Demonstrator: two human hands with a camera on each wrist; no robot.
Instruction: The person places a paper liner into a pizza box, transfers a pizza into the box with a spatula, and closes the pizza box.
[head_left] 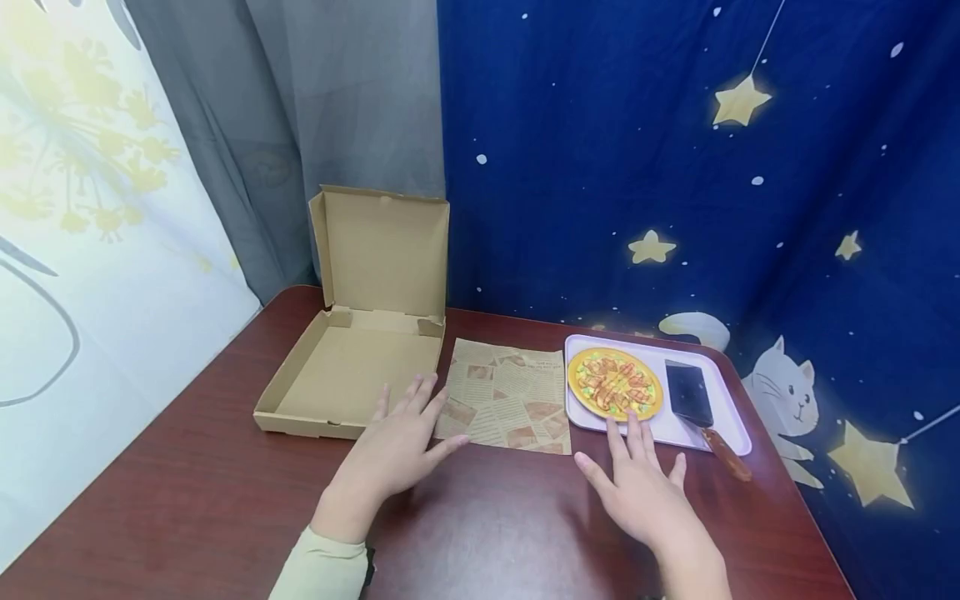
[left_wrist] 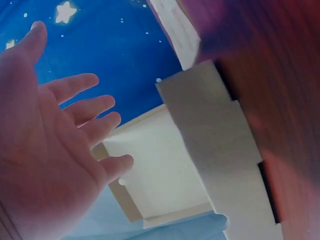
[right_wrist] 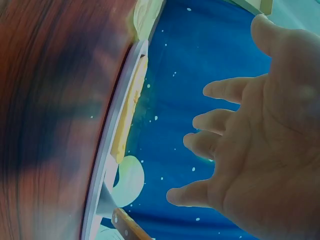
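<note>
My left hand, fingers spread, hovers at the front right corner of an open cardboard pizza box and overlaps the left edge of a newspaper-print sheet of paper. In the left wrist view its palm shows with nothing in it, the box beyond. Fingers apart, my right hand hangs over the table before a pale lilac tray. A round pizza lies on that tray, beside a wide flat metal blade with a riveted wooden handle. The right palm also holds nothing.
The dark red wooden table has rounded back corners. Behind it hang a grey curtain and a blue curtain with stars and a cat. The box lid stands upright, and the wooden handle sticks out past the tray's front edge.
</note>
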